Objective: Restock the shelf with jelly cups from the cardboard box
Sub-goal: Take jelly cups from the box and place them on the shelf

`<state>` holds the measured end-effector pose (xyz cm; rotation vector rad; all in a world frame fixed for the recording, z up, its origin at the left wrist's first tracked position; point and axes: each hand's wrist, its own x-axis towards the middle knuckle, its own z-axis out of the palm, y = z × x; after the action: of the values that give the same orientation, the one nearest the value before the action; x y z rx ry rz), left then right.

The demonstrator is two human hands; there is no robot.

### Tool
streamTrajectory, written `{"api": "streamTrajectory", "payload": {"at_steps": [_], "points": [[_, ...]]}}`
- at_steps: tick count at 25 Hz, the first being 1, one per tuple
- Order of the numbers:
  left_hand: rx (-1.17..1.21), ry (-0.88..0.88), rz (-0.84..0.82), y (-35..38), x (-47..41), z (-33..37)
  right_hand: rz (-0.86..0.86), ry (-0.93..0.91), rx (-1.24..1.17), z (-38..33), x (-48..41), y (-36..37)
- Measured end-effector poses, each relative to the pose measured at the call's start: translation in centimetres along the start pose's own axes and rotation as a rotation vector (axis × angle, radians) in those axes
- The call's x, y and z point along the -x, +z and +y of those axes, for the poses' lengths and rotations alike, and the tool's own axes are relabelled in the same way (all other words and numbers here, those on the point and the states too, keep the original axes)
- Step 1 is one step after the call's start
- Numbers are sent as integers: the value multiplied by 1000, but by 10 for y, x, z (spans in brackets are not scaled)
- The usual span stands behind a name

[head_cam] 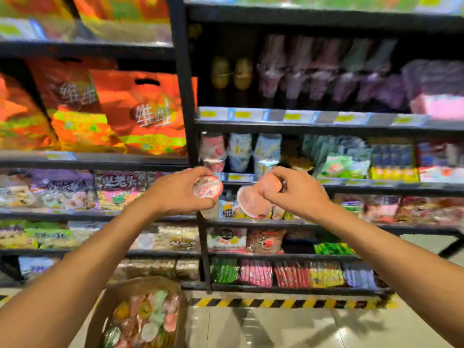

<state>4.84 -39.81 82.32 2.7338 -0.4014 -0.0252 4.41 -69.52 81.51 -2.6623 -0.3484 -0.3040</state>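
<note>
My left hand [179,190] grips a pink jelly cup [209,187] with its foil lid facing right. My right hand [293,188] holds another pink jelly cup [253,200], tilted with its lid toward the lower left. Both hands are raised in front of the black shelf unit, just below a shelf [326,128] where pink and pale blue jelly cups [213,149] stand stacked at its left end. The cardboard box [140,288] stands open on the floor below my left forearm, holding several pink, green and orange jelly cups [148,320].
A black upright post [184,96] divides two shelf bays. Large orange snack bags [140,114] fill the left bay, with packets on the shelves below. Bagged snacks line the right bay. A yellow-black hazard strip [276,303] runs along the tiled floor at the shelf base.
</note>
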Motion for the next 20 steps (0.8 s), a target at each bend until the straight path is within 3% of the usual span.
{"api": "streamTrajectory", "payload": {"at_steps": [8,15,20], "points": [[-4,195,79,-59,-75,102,185,103,-103,50,-14,-96],[58,265,258,-97,-180,149,291,231,-501,89,-69,-141],[75,209,246,-97,-258,152,388,341,-725,111,-121,-159]]}}
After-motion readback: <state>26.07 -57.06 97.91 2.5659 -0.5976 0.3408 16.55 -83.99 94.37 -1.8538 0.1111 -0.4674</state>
